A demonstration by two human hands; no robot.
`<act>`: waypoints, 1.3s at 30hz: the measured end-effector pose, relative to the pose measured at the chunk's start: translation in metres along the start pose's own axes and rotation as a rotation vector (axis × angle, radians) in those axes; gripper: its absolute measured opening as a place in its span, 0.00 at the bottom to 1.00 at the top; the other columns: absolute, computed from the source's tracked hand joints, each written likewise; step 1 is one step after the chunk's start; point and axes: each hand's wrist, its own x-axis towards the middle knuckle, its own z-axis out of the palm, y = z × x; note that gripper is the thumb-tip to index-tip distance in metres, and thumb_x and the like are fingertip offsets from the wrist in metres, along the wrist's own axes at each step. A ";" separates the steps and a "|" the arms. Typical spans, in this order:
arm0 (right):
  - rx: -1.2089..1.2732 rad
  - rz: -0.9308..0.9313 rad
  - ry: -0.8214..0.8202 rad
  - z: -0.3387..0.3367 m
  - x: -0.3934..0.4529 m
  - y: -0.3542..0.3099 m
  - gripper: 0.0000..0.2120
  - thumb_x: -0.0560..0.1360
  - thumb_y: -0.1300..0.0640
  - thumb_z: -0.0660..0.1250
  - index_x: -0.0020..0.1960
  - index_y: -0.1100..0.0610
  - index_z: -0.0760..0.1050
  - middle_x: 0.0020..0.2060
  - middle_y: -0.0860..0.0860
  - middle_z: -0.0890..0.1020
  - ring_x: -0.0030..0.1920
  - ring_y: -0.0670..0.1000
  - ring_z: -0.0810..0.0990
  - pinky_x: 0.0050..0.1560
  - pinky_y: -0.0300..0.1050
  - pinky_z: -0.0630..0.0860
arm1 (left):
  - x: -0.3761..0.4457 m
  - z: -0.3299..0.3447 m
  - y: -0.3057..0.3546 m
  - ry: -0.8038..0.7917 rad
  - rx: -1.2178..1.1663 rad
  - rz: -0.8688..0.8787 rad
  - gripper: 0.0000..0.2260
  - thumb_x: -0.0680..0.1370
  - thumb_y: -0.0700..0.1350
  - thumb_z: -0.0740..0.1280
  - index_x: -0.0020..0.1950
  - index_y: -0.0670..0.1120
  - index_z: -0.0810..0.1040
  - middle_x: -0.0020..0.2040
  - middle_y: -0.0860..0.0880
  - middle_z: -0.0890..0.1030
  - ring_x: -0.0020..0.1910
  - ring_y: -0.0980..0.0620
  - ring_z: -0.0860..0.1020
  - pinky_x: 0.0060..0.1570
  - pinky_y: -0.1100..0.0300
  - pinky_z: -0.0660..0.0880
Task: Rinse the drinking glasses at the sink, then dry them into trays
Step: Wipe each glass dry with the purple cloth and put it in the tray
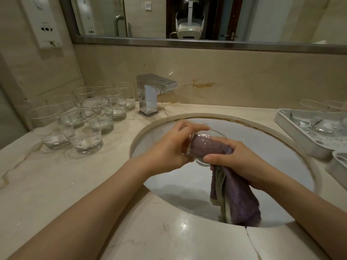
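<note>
A person stands at a marble vanity, both bare forearms reaching over the round white sink (293,158). The left hand (169,149) wraps around the base end of a clear drinking glass (206,136), fingers curled over its far side. The glass lies on its side above the basin, its long axis running left to right, base toward the left hand and open mouth pointing right. The right hand (238,162) clutches a purple cloth (238,199), one end of which is stuffed into the glass through its mouth; the rest hangs down into the bowl toward the near rim.

On the counter to the left, a cluster of upright tumblers (82,126) stands close together, several holding a little water at the bottom. A square chrome faucet (152,92) rises at the far edge of the sink, its spout pointing right. On the right of the counter sits a white plastic tray (293,134) with glasses in it, and a second white tray (336,166) shows just nearer at the frame edge. A mirror (206,17) runs along the far wall above the beige backsplash, and a white wall panel (43,21) hangs at far left.
</note>
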 end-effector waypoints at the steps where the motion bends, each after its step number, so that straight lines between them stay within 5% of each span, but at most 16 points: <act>1: -0.075 -0.055 0.041 0.001 0.000 0.003 0.20 0.66 0.64 0.77 0.51 0.44 0.80 0.39 0.43 0.85 0.39 0.41 0.81 0.42 0.31 0.75 | 0.000 -0.001 0.003 -0.009 -0.099 -0.076 0.37 0.67 0.33 0.76 0.65 0.63 0.67 0.62 0.52 0.70 0.55 0.48 0.77 0.52 0.58 0.78; 4: -0.476 -0.306 0.135 0.001 0.000 0.007 0.22 0.67 0.60 0.77 0.54 0.39 0.77 0.50 0.38 0.80 0.51 0.37 0.79 0.51 0.27 0.71 | 0.000 -0.005 0.012 -0.046 -0.446 -0.282 0.40 0.66 0.27 0.74 0.68 0.60 0.67 0.65 0.50 0.71 0.50 0.47 0.82 0.43 0.56 0.82; 10: -1.050 -0.599 0.155 -0.015 0.004 0.015 0.27 0.68 0.52 0.72 0.66 0.47 0.74 0.60 0.51 0.78 0.54 0.56 0.80 0.50 0.54 0.80 | 0.001 -0.015 0.013 -0.183 -0.878 -0.417 0.30 0.71 0.26 0.69 0.65 0.53 0.71 0.60 0.47 0.75 0.52 0.41 0.82 0.47 0.45 0.81; 12: -0.975 -0.558 0.144 -0.014 0.004 0.014 0.25 0.68 0.53 0.73 0.65 0.44 0.75 0.59 0.47 0.78 0.56 0.50 0.79 0.54 0.46 0.79 | 0.001 -0.013 0.013 -0.173 -0.779 -0.372 0.28 0.71 0.29 0.70 0.64 0.54 0.71 0.62 0.48 0.73 0.52 0.43 0.82 0.45 0.48 0.82; 15: -0.476 -0.302 0.133 -0.005 0.001 0.005 0.23 0.66 0.60 0.78 0.53 0.39 0.77 0.51 0.37 0.81 0.51 0.37 0.79 0.51 0.29 0.73 | 0.002 -0.008 0.013 -0.064 -0.433 -0.200 0.29 0.70 0.36 0.75 0.65 0.55 0.70 0.63 0.50 0.71 0.53 0.47 0.80 0.50 0.52 0.80; 17: -0.108 -0.133 0.078 -0.003 0.000 -0.004 0.18 0.64 0.61 0.77 0.48 0.42 0.81 0.42 0.42 0.85 0.43 0.40 0.82 0.46 0.31 0.75 | 0.002 -0.005 0.006 0.005 -0.119 -0.003 0.29 0.68 0.42 0.76 0.65 0.57 0.69 0.62 0.49 0.71 0.55 0.52 0.75 0.56 0.59 0.75; 19: 0.004 -0.019 0.025 -0.005 -0.002 -0.013 0.16 0.60 0.57 0.74 0.47 0.46 0.82 0.36 0.46 0.84 0.35 0.44 0.81 0.39 0.34 0.77 | 0.002 -0.001 0.002 0.039 -0.003 0.101 0.29 0.69 0.45 0.75 0.66 0.59 0.68 0.62 0.48 0.70 0.57 0.55 0.72 0.58 0.64 0.72; 23: -0.096 -0.025 -0.001 -0.003 -0.004 -0.015 0.17 0.66 0.65 0.75 0.50 0.48 0.79 0.35 0.41 0.84 0.35 0.38 0.80 0.38 0.29 0.75 | 0.000 0.001 0.003 0.030 -0.082 0.029 0.32 0.66 0.42 0.78 0.64 0.60 0.69 0.61 0.51 0.72 0.57 0.59 0.73 0.55 0.66 0.73; 26: -0.540 -0.245 0.078 0.000 -0.004 -0.003 0.22 0.68 0.60 0.77 0.54 0.39 0.76 0.47 0.38 0.80 0.47 0.36 0.78 0.47 0.26 0.71 | 0.000 -0.008 0.009 -0.106 -0.419 -0.257 0.37 0.66 0.31 0.76 0.68 0.57 0.69 0.64 0.54 0.71 0.54 0.50 0.81 0.47 0.59 0.80; 30: -1.029 -0.489 0.052 -0.010 0.000 0.011 0.25 0.67 0.53 0.75 0.63 0.47 0.77 0.56 0.48 0.79 0.51 0.51 0.80 0.50 0.44 0.78 | 0.000 -0.014 0.008 -0.205 -0.593 -0.359 0.36 0.67 0.28 0.74 0.69 0.54 0.71 0.62 0.52 0.75 0.50 0.47 0.83 0.45 0.57 0.81; 35: -0.807 -0.314 0.059 -0.011 0.001 0.004 0.25 0.66 0.57 0.78 0.59 0.41 0.76 0.54 0.40 0.77 0.53 0.43 0.77 0.55 0.37 0.74 | 0.001 -0.004 0.009 -0.135 -0.483 -0.300 0.36 0.69 0.31 0.74 0.72 0.52 0.68 0.62 0.49 0.74 0.51 0.49 0.82 0.46 0.55 0.81; 39: -0.333 -0.061 -0.016 -0.007 0.000 -0.004 0.18 0.68 0.59 0.76 0.51 0.41 0.78 0.41 0.39 0.84 0.42 0.38 0.81 0.42 0.29 0.74 | -0.002 0.003 0.000 -0.071 0.003 -0.045 0.37 0.70 0.39 0.76 0.74 0.56 0.62 0.60 0.51 0.69 0.58 0.57 0.72 0.59 0.68 0.70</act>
